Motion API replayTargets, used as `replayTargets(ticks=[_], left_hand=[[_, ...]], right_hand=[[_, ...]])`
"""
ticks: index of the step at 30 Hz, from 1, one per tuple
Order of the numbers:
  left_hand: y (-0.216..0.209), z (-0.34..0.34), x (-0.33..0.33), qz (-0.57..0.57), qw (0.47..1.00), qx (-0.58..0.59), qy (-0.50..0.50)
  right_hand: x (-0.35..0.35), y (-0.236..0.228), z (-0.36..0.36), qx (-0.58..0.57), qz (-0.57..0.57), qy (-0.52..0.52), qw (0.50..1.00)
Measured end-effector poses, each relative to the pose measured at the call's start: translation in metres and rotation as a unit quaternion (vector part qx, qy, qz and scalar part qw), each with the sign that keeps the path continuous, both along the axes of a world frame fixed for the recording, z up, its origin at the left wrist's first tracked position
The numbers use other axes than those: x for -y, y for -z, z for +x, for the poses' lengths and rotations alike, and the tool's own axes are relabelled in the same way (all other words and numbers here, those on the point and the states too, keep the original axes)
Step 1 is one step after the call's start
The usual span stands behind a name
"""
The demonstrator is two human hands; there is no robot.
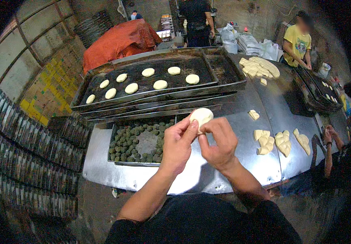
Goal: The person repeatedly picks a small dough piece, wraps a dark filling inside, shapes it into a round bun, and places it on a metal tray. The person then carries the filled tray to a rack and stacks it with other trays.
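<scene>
Between my two hands, above the metal table, is a round, flattened piece of pale dough [202, 117]. My left hand [178, 142] grips its left side with thumb and fingers. My right hand [220, 143] has its fingers curled and pinches the dough's lower right edge. Just left of my hands sits a metal tray [114, 162] of dark green balls [128, 140], partly hidden by my left hand. Beyond it, a large black baking tray [98, 87] holds several flat dough rounds [131, 88] in two rows.
Dough pieces [283, 143] lie on the steel table [240, 171] to my right, with a large dough mass [260, 67] farther back. Stacked trays [25, 162] line the left. A person in yellow [297, 42] works at the far right; another person's hands [333, 136] show nearer.
</scene>
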State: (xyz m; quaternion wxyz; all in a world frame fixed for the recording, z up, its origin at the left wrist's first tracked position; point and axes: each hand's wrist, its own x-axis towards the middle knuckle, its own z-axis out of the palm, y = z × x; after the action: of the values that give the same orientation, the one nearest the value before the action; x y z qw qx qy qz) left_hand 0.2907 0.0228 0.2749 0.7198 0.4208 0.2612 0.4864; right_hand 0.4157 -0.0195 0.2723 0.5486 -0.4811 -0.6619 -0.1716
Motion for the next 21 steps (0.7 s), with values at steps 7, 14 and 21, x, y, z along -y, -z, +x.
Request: replayTargets(ticks=[7, 14, 21], left_hand=[[0.013, 0.017, -0.003, 0.012, 0.986, -0.142, 0.084], [0.021, 0.046, 0.009, 0.045, 0.978, -0.086, 0.185], [0.073, 0.062, 0.004, 0.171, 0.934, -0.201, 0.241]], right_hand=[[0.021, -0.003, 0.010, -0.031, -0.057, 0.076, 0.995], [0.047, 0.034, 0.039, -0.089, -0.039, 0.107, 0.990], [0.088, 0.069, 0.043, -0.066, -0.123, 0.084, 0.987]])
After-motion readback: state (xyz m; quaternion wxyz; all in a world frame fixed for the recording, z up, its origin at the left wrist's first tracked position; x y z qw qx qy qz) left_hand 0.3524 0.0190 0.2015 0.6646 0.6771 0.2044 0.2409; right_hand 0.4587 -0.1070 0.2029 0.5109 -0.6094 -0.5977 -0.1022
